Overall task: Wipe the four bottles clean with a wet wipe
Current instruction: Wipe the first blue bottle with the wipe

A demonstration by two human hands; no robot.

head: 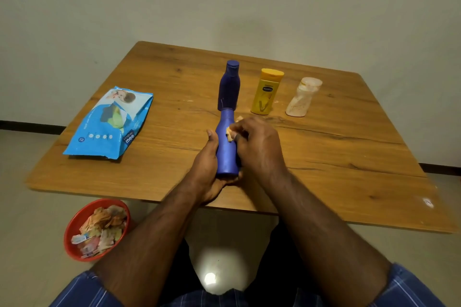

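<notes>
Head view: left hand [208, 167] grips blue bottle [225, 147]; right hand [257, 144] clutches wipe [230, 135]; red bowl [72, 232] holds scraps [102, 229].

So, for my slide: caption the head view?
Left hand steadies a blue bottle; right hand wipes it.

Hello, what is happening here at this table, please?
A person is cleaning bottles. The left hand holds a blue bottle above the table, and the right hand presses a wet wipe on it. A dark blue bottle, a yellow bottle and a clear bottle stand behind. The wipes pack lies to the left.
</notes>
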